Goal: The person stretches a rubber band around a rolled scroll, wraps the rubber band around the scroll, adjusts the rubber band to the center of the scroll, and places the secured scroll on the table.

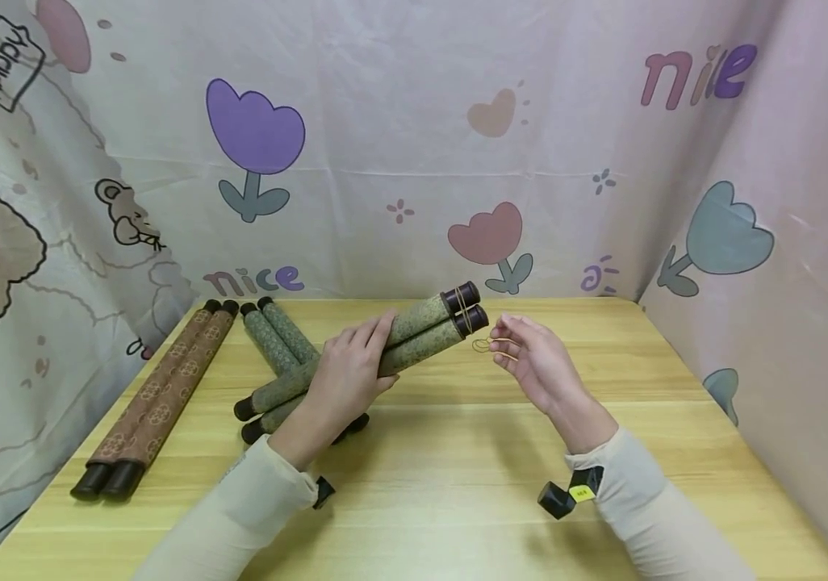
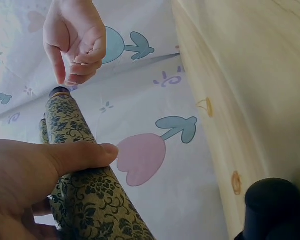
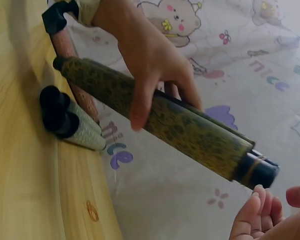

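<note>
My left hand grips the middle of a green-gold brocade scroll, rolled on two dark-tipped rods. It holds the scroll slanted, right end raised. A thin rubber band goes round both dark tips at that end. Just right of the tips is my right hand, its fingers loosely bent. In the right wrist view the right hand's fingertips are close below the banded tip, thumb apart from them. Another rubber band lies on the wooden table; the head view shows a thin loop beside the right fingers.
A grey-green scroll lies on the table under the held one, partly hidden by it. Further left is a longer brown patterned scroll, also with two dark-tipped rods. A printed curtain hangs behind the table and along both sides.
</note>
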